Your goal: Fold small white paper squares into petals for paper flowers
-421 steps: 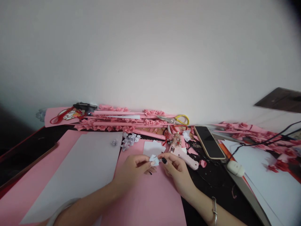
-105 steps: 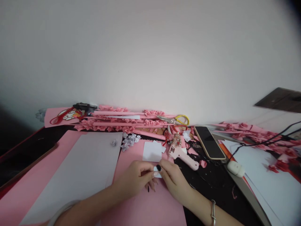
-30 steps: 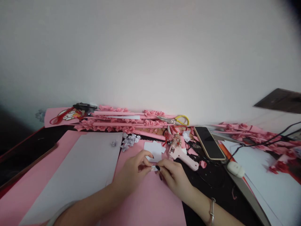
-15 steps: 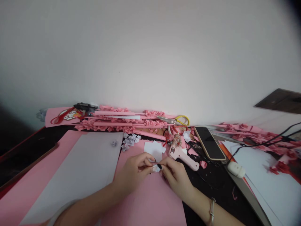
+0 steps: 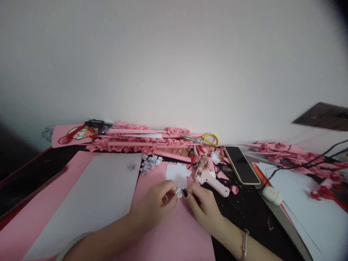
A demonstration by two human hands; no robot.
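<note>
Above the pink sheet (image 5: 174, 228), my left hand (image 5: 156, 203) pinches a small white paper flower (image 5: 179, 190) between thumb and fingers. On its other side, my right hand (image 5: 205, 206), dark-nailed and with a bangle at the wrist, has thumb and forefinger pressed together at the flower's edge. Just beyond the hands lie cut white paper pieces (image 5: 175, 173). A heap of folded white paper flowers (image 5: 150, 163) rests at the sheet's far left corner, and a single one (image 5: 132, 165) sits on the large white sheet (image 5: 103, 192).
A pink glue gun (image 5: 213, 183) lies right of the hands, near a phone (image 5: 241, 165) and a white earbud case (image 5: 272, 195). Yellow-handled scissors (image 5: 209, 139) rest on pink paper flower stems (image 5: 130, 143) along the wall. Black cables (image 5: 304, 165) cross the right side.
The thin stick-like thing held across the flower no longer shows between the hands. My left fingers have curled in more, and the flower has turned between the fingertips.
</note>
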